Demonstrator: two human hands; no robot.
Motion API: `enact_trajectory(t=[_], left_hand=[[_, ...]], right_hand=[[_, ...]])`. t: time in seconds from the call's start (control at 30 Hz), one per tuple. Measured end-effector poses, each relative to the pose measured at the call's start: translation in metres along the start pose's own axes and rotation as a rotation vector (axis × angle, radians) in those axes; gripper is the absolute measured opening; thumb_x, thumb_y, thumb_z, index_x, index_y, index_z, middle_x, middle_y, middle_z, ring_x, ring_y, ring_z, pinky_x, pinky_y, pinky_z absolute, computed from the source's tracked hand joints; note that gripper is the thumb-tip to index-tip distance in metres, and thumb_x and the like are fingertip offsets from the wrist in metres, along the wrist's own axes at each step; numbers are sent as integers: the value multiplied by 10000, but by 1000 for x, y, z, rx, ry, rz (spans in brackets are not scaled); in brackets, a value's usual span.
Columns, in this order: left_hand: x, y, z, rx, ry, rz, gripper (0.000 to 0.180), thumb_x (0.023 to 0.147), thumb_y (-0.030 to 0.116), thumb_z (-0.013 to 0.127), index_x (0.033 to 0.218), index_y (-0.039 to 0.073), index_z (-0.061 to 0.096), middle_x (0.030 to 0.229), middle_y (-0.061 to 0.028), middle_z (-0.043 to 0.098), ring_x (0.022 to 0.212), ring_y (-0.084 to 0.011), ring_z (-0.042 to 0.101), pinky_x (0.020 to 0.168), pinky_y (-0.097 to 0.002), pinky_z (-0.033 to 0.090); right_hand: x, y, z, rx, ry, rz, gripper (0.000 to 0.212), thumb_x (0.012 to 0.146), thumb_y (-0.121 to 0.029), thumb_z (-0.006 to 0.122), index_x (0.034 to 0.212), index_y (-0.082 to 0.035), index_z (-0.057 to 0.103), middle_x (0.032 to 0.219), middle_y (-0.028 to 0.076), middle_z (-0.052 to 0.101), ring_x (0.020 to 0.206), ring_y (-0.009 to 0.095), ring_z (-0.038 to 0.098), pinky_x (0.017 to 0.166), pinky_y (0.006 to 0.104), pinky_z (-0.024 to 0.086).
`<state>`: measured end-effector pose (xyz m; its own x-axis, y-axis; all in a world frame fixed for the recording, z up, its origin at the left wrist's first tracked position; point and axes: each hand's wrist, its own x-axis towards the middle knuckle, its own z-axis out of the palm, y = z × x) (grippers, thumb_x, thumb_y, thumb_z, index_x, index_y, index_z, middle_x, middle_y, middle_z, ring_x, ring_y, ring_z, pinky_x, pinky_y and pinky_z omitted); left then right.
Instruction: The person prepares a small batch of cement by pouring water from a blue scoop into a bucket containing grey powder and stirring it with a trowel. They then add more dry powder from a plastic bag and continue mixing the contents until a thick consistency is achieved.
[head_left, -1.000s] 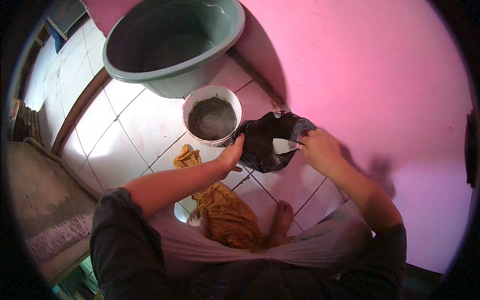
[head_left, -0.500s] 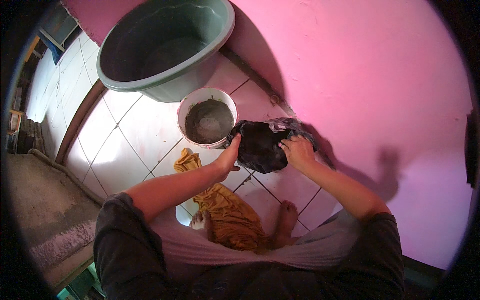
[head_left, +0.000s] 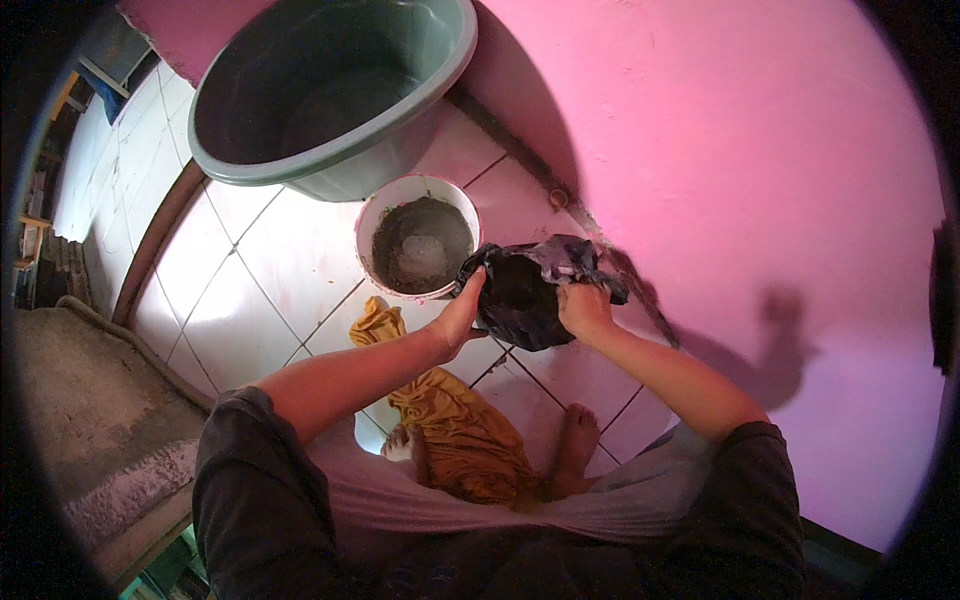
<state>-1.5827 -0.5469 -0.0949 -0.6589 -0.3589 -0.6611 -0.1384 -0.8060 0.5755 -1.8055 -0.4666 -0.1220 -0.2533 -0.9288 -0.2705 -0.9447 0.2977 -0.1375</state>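
A black plastic bag [head_left: 518, 320] is held up between my hands, its mouth facing up and its inside dark. My left hand [head_left: 463, 315] grips the bag's left side, thumb at the rim and fingers underneath. On the right side, my right hand [head_left: 586, 310] is closed on the bag's edge, with its fingertips partly hidden at the mouth. A white bucket [head_left: 367, 245] stands just beyond and left of the bag. Grey, wet-looking material [head_left: 425, 240] lies inside it, with a paler patch in the middle.
A large grey-green tub [head_left: 365, 150] stands behind the bucket against the pink wall [head_left: 720, 150]. An orange-brown cloth [head_left: 460, 425] lies on the white tiles [head_left: 290, 270] between my feet. A rough concrete ledge [head_left: 110, 390] runs along the left.
My right hand has shifted slightly left and its fingers have curled in at the bag's mouth. The bag's crumpled far edge has moved. My left hand keeps its hold.
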Motion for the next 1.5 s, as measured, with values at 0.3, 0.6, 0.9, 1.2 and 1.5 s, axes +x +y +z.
enact_trajectory(t=[0.3, 0.6, 0.9, 1.2, 1.5], left_hand=[[3, 4, -1, 17, -8, -28, 777, 931, 679, 281, 1517, 176, 196, 1552, -89, 256, 1419, -302, 245, 1102, -581, 242], [5, 5, -2, 42, -11, -17, 763, 935, 677, 267, 1510, 177, 227, 1543, -76, 284, 1410, -302, 262, 1097, -593, 226], [2, 1, -1, 136, 52, -81, 770, 938, 670, 247, 1523, 174, 179, 1555, -84, 262, 1424, -289, 237, 1087, -588, 243], [-3, -1, 1, 153, 64, -90, 826, 917, 715, 254, 1523, 158, 172, 1552, -90, 268, 1411, -295, 268, 1076, -583, 275], [-3, 0, 5, 203, 128, -83, 854, 910, 728, 233, 1500, 110, 247, 1511, -122, 346, 1387, -305, 308, 1074, -573, 284]], right_hand=[[4, 4, 12, 225, -80, 41, 240, 834, -144, 546, 1013, -43, 669, 958, 234, 654, 908, 406, 638, 824, 486, 505], [2, 13, 14, 460, 41, -72, 270, 836, -124, 606, 1081, -27, 663, 994, 213, 642, 934, 388, 632, 822, 420, 505], [-11, 15, -18, 493, 79, -189, 259, 908, -164, 600, 1131, -44, 658, 980, 173, 616, 916, 339, 613, 811, 370, 479], [-26, 31, -45, 481, 102, -171, 291, 924, -276, 601, 1155, -110, 663, 929, 166, 587, 884, 354, 604, 791, 417, 479], [-38, 30, -71, 451, 58, -148, 282, 925, -248, 598, 1144, -84, 664, 910, 161, 584, 859, 328, 600, 783, 407, 476]])
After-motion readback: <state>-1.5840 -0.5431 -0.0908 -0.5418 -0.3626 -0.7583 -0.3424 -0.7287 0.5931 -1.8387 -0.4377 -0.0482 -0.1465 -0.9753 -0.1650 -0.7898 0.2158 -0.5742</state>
